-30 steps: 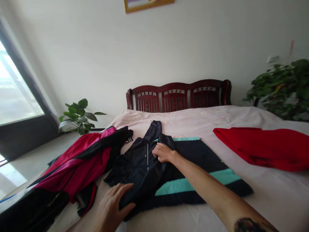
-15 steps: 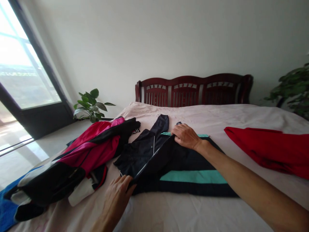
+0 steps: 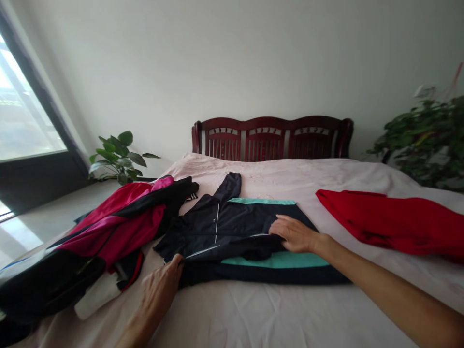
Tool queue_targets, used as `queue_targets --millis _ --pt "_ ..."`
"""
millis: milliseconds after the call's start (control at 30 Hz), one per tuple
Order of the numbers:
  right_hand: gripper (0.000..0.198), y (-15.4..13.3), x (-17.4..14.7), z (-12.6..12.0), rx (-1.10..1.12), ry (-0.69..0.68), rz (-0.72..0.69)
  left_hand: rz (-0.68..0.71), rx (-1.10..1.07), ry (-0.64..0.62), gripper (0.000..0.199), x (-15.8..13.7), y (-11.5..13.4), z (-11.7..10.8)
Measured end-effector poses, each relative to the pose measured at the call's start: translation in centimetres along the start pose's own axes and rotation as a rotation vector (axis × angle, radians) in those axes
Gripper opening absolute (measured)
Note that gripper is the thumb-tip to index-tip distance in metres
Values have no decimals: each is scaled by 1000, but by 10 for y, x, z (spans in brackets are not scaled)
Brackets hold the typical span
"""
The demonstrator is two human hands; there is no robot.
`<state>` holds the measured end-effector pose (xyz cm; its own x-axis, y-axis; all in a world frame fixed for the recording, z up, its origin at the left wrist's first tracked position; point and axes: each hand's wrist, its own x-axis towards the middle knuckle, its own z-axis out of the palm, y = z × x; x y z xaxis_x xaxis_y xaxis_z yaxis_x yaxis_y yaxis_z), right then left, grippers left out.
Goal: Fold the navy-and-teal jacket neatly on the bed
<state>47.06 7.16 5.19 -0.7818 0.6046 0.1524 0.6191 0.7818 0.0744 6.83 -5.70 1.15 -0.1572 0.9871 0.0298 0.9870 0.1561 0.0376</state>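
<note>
Dark jacket (image 3: 232, 227) with teal bands lying flat mid-bed, hood toward the headboard (image 3: 271, 137); spread across the pale pink bed (image 3: 275, 314) sheet. Left hand (image 3: 159, 290) at the jacket's near left corner, fingertips on the dark hem, grip apparently pinching the edge, though hard to tell; right hand (image 3: 295, 234) resting palm-down on the folded panel above the lower teal band, fingers loosely spread, grip holding nothing. Heap of pink and black clothes (image 3: 108, 232) just left of the jacket, touching its sleeve; red garment (image 3: 391, 222) well apart on the right. Leafy plant (image 3: 116, 157) by the window; larger plant (image 3: 427, 140) at far right.
</note>
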Motion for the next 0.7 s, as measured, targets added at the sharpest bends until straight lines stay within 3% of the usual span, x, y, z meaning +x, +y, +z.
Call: queue_targets --millis 100,233,300,433,533,700 --pt "27 9 -7 2 -62 75 146 -13 -11 -3 32 1 -1 1" --pt "32 7 -21 -16 -242 413 341 -13 -22 40 30 1 -4 8" --pt "34 -3 -37 -17 -328 492 390 0 -33 75 29 -1 -7 12" --pt "39 -25 -82 13 -381 376 379 67 -120 108 23 -6 -11 17" --pt "44 -30 -116 33 -329 324 446 71 -152 102 19 -7 -10 16" --pt "48 -20 -145 26 -351 439 522 80 -123 182 16 -6 -7 17"
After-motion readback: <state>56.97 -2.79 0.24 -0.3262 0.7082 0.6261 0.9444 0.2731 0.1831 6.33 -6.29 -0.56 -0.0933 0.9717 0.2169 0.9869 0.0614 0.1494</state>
